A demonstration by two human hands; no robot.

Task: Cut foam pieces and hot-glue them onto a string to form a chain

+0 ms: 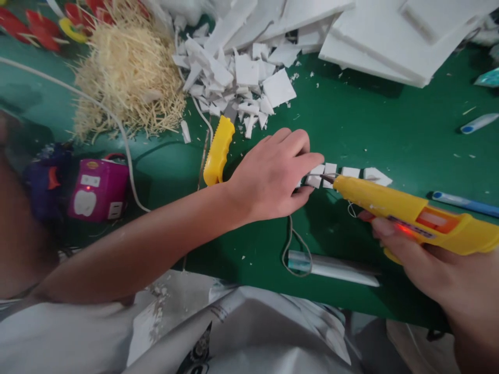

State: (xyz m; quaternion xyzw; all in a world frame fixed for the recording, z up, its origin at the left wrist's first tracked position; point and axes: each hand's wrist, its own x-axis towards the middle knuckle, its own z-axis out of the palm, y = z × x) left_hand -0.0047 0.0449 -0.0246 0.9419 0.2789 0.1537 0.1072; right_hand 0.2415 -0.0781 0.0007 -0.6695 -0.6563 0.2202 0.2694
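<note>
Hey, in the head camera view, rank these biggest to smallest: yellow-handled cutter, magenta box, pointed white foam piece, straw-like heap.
Largest to smallest, as they look:
1. Straw-like heap
2. Magenta box
3. Yellow-handled cutter
4. Pointed white foam piece

Looks like a craft workshop from here: foam scraps (245, 72) and straw (130, 72) litter a green worktop (249, 241) beside a cutter (219, 150).

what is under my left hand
A small white piece shows between thumb and finger of the left hand, and a grey cord comes out below. Whatever else lies beneath the palm is covered.
</note>
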